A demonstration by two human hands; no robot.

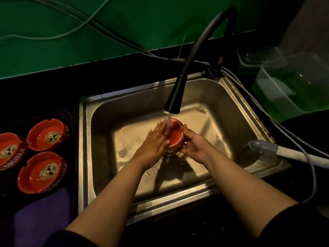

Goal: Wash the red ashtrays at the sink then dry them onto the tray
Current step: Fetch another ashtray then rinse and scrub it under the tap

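Note:
A red ashtray (176, 136) is tilted on its side under the running water of the black faucet (175, 97), over the steel sink (236, 111). My right hand (194, 145) grips it from the right with curled fingers. My left hand (154, 141) lies flat against its left face, fingers straight and wet. Three more red ashtrays stand upright on the dark tray (71, 114) left of the sink: one at the back (47, 135), one in front (41, 172), one at the frame's left edge (9, 149).
A purple cloth (41, 216) lies at the front left below the ashtrays. Clear plastic tubs (292, 82) holding green liquid stand at the right. A white hose with a grey end (277, 151) rests on the sink's right rim. Cables run along the green wall.

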